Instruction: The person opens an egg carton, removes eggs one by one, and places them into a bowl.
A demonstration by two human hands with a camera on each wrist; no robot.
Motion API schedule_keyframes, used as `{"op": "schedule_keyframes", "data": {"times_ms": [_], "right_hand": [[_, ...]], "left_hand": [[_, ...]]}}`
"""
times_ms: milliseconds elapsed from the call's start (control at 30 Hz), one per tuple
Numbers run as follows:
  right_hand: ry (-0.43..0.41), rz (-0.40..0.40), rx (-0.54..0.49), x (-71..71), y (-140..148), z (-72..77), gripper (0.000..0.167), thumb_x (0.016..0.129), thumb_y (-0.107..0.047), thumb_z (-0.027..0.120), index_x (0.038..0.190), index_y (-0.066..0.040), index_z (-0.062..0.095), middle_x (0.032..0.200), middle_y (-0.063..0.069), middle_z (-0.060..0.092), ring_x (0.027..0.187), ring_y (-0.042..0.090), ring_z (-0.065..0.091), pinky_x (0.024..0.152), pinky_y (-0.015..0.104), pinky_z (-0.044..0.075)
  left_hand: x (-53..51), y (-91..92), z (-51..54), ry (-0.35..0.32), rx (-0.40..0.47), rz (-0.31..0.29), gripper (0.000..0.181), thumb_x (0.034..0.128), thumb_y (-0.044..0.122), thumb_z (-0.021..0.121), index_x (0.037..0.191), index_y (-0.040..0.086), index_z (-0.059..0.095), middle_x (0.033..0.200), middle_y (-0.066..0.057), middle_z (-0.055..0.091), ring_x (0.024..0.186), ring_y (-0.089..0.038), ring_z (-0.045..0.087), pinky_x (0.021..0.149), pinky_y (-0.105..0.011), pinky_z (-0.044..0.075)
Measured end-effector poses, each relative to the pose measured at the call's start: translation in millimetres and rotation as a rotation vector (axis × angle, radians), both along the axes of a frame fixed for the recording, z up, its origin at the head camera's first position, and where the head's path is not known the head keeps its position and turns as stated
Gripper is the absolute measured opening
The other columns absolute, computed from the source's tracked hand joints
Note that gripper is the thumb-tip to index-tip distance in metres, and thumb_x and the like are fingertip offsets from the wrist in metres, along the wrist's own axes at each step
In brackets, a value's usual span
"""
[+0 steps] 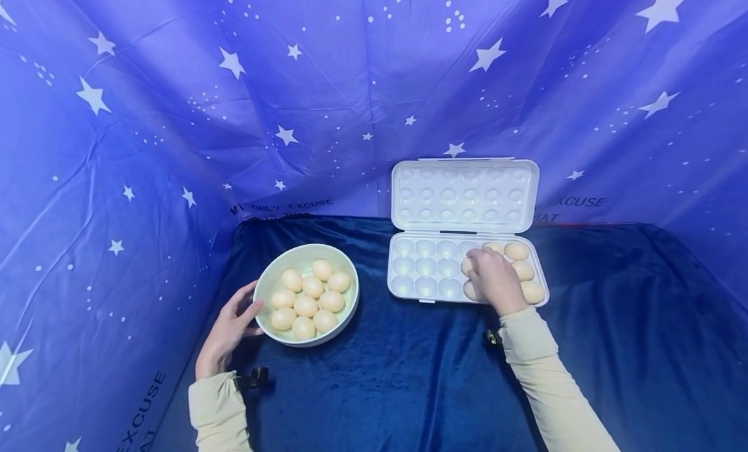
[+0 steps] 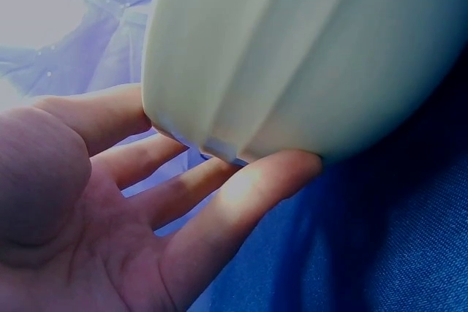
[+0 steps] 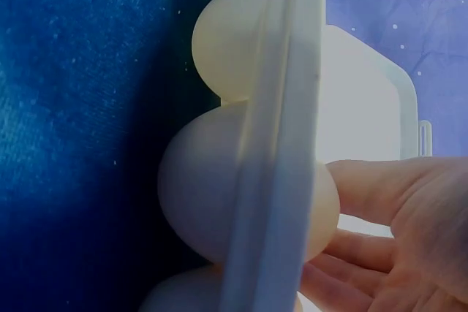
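A pale green bowl holds several light brown eggs. My left hand grips its left side, and in the left wrist view the fingers press on the ribbed outer wall and near the base. To the right lies a white egg carton with its lid raised. My right hand reaches over the cups and pinches an egg in the middle row; its fingertips are partly hidden. Other eggs sit in the carton's right-hand cups. In the right wrist view, an egg shows above the rim, beside the fingers.
Dark blue velvety cloth covers the table. A blue-purple curtain with white stars hangs behind and at the sides. The carton's left cups hold no eggs. A small black device is on the left wrist.
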State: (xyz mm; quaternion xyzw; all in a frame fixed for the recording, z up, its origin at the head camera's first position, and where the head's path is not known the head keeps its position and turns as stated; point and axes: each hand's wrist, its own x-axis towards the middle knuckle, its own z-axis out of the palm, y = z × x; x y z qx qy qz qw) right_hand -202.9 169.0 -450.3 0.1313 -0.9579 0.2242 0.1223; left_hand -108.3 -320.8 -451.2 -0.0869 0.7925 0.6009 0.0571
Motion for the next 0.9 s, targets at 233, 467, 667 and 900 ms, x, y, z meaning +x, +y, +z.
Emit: {"op": "schedule_keyframes", "data": {"times_ms": [233, 467, 667, 900], "right_hand": [[0.002, -0.015, -0.015, -1.2, -1, -3.6, 0.022, 0.081, 0.000, 0.066, 0.102, 0.004, 0.068, 0.084, 0.020, 0.060, 0.078, 0.039, 0.058, 0.069, 0.056, 0.050], [0.006, -0.036, -0.058, -2.3, -2, -9.8, 0.029, 0.076, 0.002, 0.072, 0.104, 0.006, 0.069, 0.088, 0.022, 0.061, 0.081, 0.042, 0.060, 0.069, 0.056, 0.050], [0.023, -0.050, -0.097, -3.0, -2, -13.3, 0.031, 0.071, 0.002, 0.076, 0.101, 0.005, 0.070, 0.088, 0.022, 0.063, 0.082, 0.041, 0.060, 0.068, 0.054, 0.050], [0.041, -0.045, -0.131, -5.1, 0, -17.4, 0.031, 0.070, 0.003, 0.075, 0.100, 0.005, 0.070, 0.089, 0.021, 0.064, 0.084, 0.040, 0.060, 0.070, 0.054, 0.050]], "left_hand": [[0.2, 0.7, 0.0, 0.000, -0.012, -0.002, 0.056, 0.1056, 0.023, 0.050, 0.154, 0.006, 0.029, 0.145, -0.027, 0.041, 0.090, 0.001, 0.060, 0.068, -0.029, 0.062], [0.9, 0.6, -0.5, -0.005, -0.028, 0.000, 0.056, 0.1055, 0.024, 0.050, 0.154, 0.005, 0.029, 0.148, -0.027, 0.040, 0.089, 0.002, 0.060, 0.067, -0.027, 0.061], [2.5, 0.7, -0.1, 0.008, -0.021, -0.002, 0.055, 0.1056, 0.022, 0.050, 0.154, 0.005, 0.029, 0.146, -0.027, 0.040, 0.089, 0.001, 0.060, 0.067, -0.028, 0.062], [3.0, 1.3, 1.3, 0.018, -0.028, -0.011, 0.055, 0.1057, 0.022, 0.050, 0.154, 0.005, 0.030, 0.144, -0.028, 0.042, 0.089, -0.001, 0.061, 0.068, -0.028, 0.062]]}}
